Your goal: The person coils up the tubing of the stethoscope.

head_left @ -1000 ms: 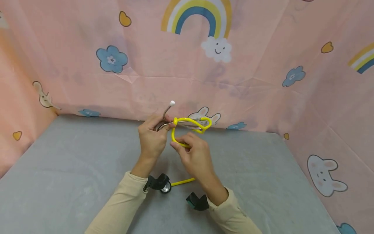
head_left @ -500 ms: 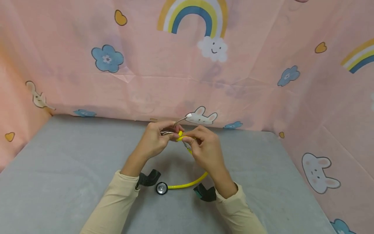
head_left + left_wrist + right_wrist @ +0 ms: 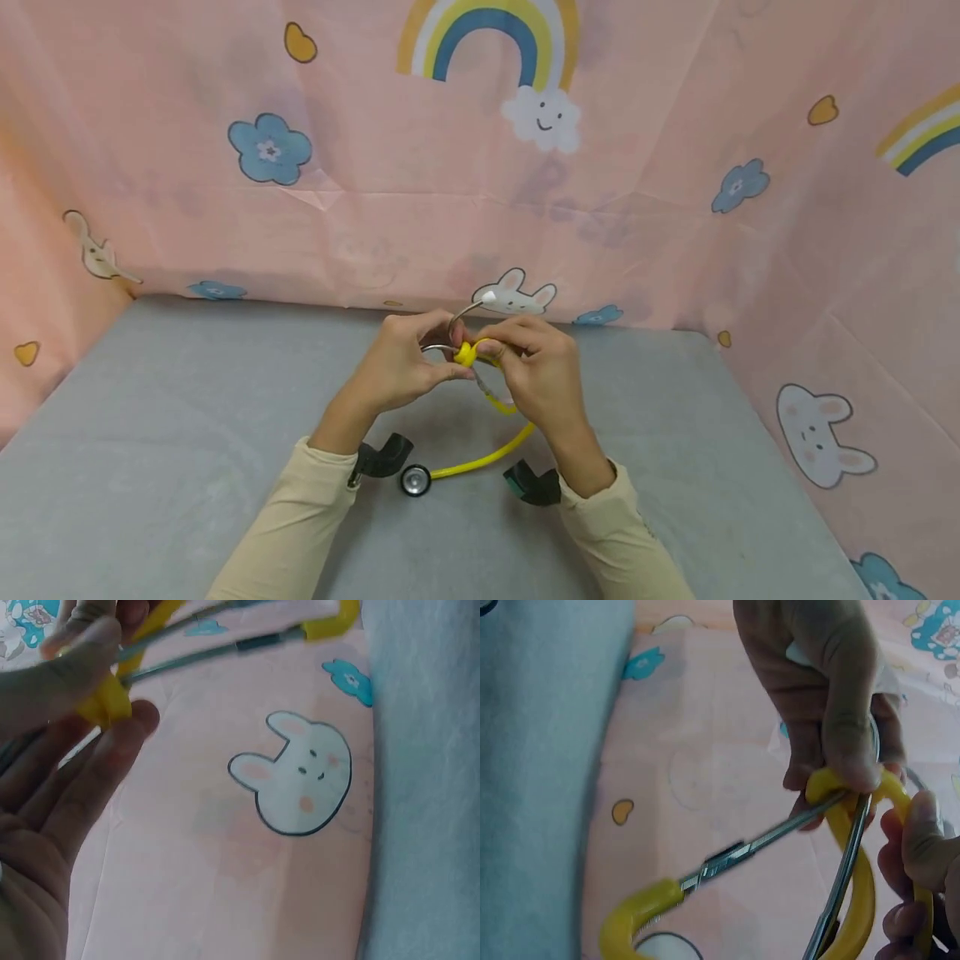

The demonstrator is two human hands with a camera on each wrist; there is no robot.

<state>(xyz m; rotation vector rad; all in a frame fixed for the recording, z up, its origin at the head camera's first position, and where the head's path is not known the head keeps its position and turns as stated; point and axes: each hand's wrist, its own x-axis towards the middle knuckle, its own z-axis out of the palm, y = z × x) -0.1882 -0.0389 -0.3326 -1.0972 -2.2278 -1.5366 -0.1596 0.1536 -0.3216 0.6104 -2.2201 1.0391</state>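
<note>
Head view shows the stethoscope (image 3: 466, 355) between both hands, its upper part raised off the grey tabletop (image 3: 225, 475), its round chest piece (image 3: 416, 480) lying there near the left wrist. The left hand (image 3: 397, 367) pinches the metal ear tubes (image 3: 744, 857) where they meet, thumb pressed on a turn of yellow tubing (image 3: 862, 892) crossing them; the right hand (image 3: 542, 371) grips the tubing just beside that crossing. One white ear tip (image 3: 488, 297) stands above the left fingers. To wind this well, I'd keep the left thumb planted so the coil cannot spring loose, work the right grip close to the crossing, and draw the turn snug without kinking it. Such tubing would probably unroll if either pinch slackened. Whether the turn is tucked under, I cannot tell.
</note>
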